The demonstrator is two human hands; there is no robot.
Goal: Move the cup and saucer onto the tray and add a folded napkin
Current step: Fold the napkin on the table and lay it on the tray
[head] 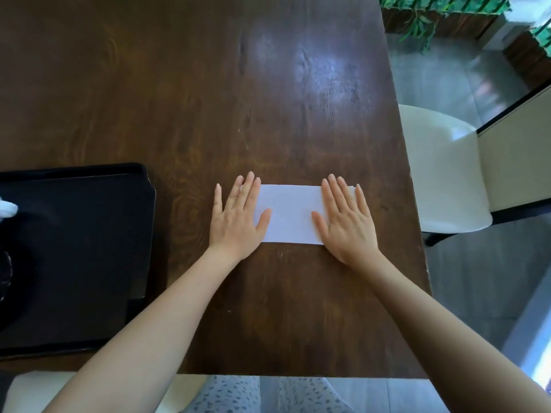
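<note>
A white napkin (pixel 290 214), folded into a long rectangle, lies flat on the dark wooden table (pixel 208 99). My left hand (pixel 237 214) presses palm-down on its left end, fingers spread. My right hand (pixel 346 216) presses flat on its right end the same way. A black tray (pixel 89 228) sits at the left of the table. At the frame's left edge, on the tray, a small white piece (pixel 7 207) and a dark round shape (pixel 4 278) show; I cannot tell whether these are the cup and saucer.
A white cushioned chair (pixel 444 171) stands right of the table's right edge. Planters with green leaves (pixel 441 13) stand on the grey floor at the back right. The table's near edge runs just in front of my lap.
</note>
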